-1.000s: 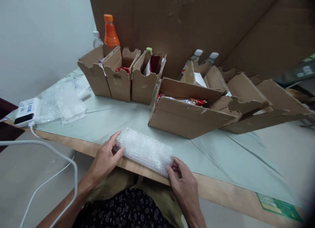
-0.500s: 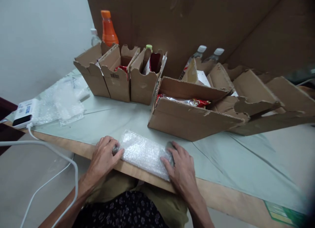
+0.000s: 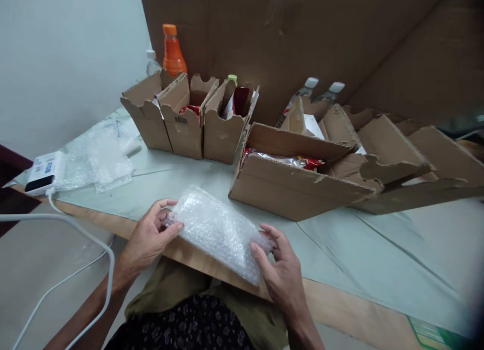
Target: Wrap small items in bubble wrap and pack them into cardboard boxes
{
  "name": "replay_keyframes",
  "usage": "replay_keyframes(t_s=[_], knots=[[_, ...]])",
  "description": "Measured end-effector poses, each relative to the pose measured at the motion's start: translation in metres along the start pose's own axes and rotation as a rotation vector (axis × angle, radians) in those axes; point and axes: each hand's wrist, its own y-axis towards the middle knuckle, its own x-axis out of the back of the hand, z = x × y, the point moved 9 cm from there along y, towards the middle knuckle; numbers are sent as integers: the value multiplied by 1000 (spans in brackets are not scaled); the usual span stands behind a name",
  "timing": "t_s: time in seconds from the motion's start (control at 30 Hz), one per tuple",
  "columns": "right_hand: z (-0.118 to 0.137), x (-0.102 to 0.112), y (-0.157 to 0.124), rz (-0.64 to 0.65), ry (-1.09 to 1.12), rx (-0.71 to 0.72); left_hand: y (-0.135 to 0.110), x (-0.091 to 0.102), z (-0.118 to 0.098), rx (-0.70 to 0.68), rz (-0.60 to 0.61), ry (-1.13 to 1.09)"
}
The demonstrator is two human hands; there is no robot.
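A clear bubble wrap pouch [image 3: 219, 229] is held between my two hands at the table's front edge, slightly tilted. My left hand [image 3: 151, 234] pinches its left end between thumb and fingers. Its right end is gripped by my right hand [image 3: 280, 259], thumb on top and fingers curled behind. Whether anything lies inside the pouch I cannot tell. More bubble wrap [image 3: 108, 156] is piled on the table to the left.
Cut cardboard boxes [image 3: 298, 186] with packets inside stand along the back and right. Behind them are an orange bottle [image 3: 174, 52] and clear bottles [image 3: 308, 88]. A white device [image 3: 44, 172] with a white cable [image 3: 108, 249] sits at the left edge.
Both hands have lifted the bubble wrap pouch off the tabletop and tilted it. My fingers now curl around its ends instead of pressing it down.
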Motion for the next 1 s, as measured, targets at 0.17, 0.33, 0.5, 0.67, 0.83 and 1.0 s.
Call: replay_keyframes(t_s=[0.17,0.33,0.5,0.67,0.83,1.0], knots=[[-2,-9,29,44,-208,66,10,5,-5,-103,-113,249],[-8,-3,24,1,-466,223,19,9,3,-285,-263,526],[27,-18,5,-6,-459,496,-1,-13,-25,-652,-281,672],[31,-57,0,154,-503,554,8,-55,-20,-681,-8,798],[17,-38,3,142,-407,526,16,-49,-14,-666,5,735],[-2,-14,28,48,-543,446,21,-6,-9,-557,-304,733]])
